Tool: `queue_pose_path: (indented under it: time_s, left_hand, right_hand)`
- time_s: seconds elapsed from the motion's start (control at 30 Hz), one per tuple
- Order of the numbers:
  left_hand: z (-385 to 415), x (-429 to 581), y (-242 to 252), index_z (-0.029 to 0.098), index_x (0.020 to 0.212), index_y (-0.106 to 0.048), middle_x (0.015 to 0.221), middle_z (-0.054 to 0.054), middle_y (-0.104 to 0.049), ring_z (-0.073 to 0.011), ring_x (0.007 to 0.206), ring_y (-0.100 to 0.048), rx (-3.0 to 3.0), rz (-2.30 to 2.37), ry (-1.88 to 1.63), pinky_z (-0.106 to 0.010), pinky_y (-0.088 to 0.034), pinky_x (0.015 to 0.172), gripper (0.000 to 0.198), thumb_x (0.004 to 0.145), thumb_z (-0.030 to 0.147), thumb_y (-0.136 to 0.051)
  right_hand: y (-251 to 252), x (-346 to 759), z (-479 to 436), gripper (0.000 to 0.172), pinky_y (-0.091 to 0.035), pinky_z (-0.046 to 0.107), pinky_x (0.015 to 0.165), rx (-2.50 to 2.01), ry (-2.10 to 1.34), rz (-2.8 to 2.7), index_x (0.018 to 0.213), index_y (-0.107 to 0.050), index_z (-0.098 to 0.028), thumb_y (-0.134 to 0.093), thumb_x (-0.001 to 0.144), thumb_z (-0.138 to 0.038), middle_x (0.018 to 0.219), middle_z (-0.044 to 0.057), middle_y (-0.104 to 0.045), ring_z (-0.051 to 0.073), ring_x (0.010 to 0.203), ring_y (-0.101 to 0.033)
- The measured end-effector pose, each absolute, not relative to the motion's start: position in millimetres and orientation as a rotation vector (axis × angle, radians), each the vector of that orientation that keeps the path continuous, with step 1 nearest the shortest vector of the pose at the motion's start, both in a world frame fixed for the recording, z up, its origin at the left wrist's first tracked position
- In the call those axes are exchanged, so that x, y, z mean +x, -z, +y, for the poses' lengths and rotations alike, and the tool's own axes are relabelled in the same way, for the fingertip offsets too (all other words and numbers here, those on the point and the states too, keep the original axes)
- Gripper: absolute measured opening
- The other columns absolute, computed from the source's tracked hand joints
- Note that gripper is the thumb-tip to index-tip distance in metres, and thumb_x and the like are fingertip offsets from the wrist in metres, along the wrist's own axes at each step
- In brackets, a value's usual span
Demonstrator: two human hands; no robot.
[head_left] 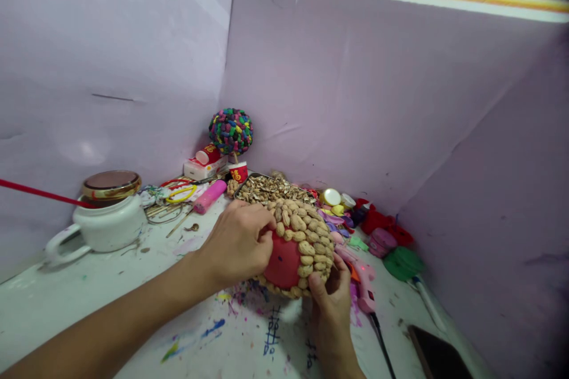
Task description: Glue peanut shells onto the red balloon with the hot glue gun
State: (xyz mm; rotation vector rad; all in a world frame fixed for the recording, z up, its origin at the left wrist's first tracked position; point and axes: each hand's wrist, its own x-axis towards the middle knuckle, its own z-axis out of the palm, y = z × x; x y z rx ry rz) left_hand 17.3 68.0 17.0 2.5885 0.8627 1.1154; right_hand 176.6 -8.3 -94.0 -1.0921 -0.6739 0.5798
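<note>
A red ball (pixel 281 262) partly covered with peanuts in their shells (pixel 306 231) is held above the white table. A bare red patch faces me, with a small dark spot on it. My right hand (pixel 332 293) grips the ball from its lower right side, thumb on the peanuts. At the upper left rim of the red patch, my left hand (pixel 242 243) is closed, fingertips pinched together against the ball; what they hold, if anything, is hidden. Behind the ball lies a tray of loose peanuts and shells (pixel 271 188).
A pink hot glue gun (pixel 365 284) with a black cord lies to the right, near a dark phone (pixel 438 352). A white mug (pixel 113 228) stands left. Further back are a multicoloured ball on a stick (pixel 231 131), a pink cylinder (pixel 210 196), yellow-handled scissors (pixel 182 193) and balloons (pixel 338 219).
</note>
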Motion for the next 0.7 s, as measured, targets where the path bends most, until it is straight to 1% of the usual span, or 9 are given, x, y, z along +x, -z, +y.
queue_pose_path:
  time_s: [0.1, 0.17, 0.4, 0.53, 0.63, 0.7]
  left_hand:
    - [67.8, 17.1, -17.9, 0.017, 0.067, -0.062, 0.065, 0.0, -0.062, -0.0145, 0.064, -0.052, 2.564, 0.857, -1.118, -0.032, -0.037, 0.068, 0.01, 0.073, 0.015, -0.054]
    - [68.3, 16.6, -18.5, 0.017, 0.065, -0.061, 0.066, -0.001, -0.062, -0.0149, 0.066, -0.053, 2.557, 0.853, -1.106, -0.032, -0.036, 0.069, 0.012, 0.076, 0.019, -0.055]
    - [71.7, 17.6, -15.1, 0.017, 0.069, -0.062, 0.071, -0.001, -0.063, -0.0146, 0.07, -0.055, 2.529, 0.794, -1.129, -0.033, -0.037, 0.073, 0.011, 0.077, 0.014, -0.055]
    - [71.0, 18.1, -13.0, 0.017, 0.07, -0.062, 0.073, -0.002, -0.063, -0.0153, 0.072, -0.055, 2.51, 0.813, -1.126, -0.032, -0.037, 0.073, 0.011, 0.077, 0.015, -0.054]
    - [71.0, 18.7, -14.3, 0.017, 0.069, -0.062, 0.071, -0.001, -0.063, -0.0153, 0.071, -0.055, 2.465, 0.875, -1.061, -0.031, -0.039, 0.069, 0.011, 0.076, 0.016, -0.054]
    - [71.3, 19.4, -15.8, 0.019, 0.066, -0.06, 0.068, 0.0, -0.063, -0.0147, 0.067, -0.055, 2.379, 0.961, -0.987, -0.028, -0.039, 0.063, 0.01, 0.075, 0.019, -0.055]
  right_hand:
    - [92.7, 175.9, -8.0, 0.071, -0.037, 0.05, 0.092, -1.081, -0.579, -0.678, 0.118, -0.039, -0.023, -0.071, 0.058, -0.041, 0.12, 0.012, -0.05, 0.03, 0.11, -0.049]
    - [91.5, 175.3, -8.5, 0.071, -0.038, 0.049, 0.091, -1.073, -0.582, -0.686, 0.118, -0.039, -0.023, -0.071, 0.058, -0.04, 0.12, 0.011, -0.05, 0.03, 0.111, -0.049]
    - [91.3, 175.4, -9.3, 0.069, -0.037, 0.048, 0.092, -1.072, -0.581, -0.684, 0.116, -0.04, -0.024, -0.071, 0.057, -0.04, 0.12, 0.01, -0.05, 0.029, 0.111, -0.048]
    - [91.7, 175.5, -9.1, 0.068, -0.038, 0.047, 0.091, -1.061, -0.584, -0.684, 0.116, -0.041, -0.024, -0.071, 0.058, -0.04, 0.118, 0.01, -0.051, 0.029, 0.11, -0.049]
    - [92.2, 175.9, -8.6, 0.068, -0.039, 0.045, 0.089, -1.06, -0.584, -0.681, 0.117, -0.041, -0.024, -0.071, 0.058, -0.039, 0.117, 0.01, -0.051, 0.028, 0.109, -0.049]
    - [93.2, 176.9, -7.8, 0.069, -0.04, 0.044, 0.088, -1.051, -0.588, -0.687, 0.117, -0.04, -0.024, -0.071, 0.058, -0.04, 0.117, 0.01, -0.051, 0.028, 0.11, -0.049]
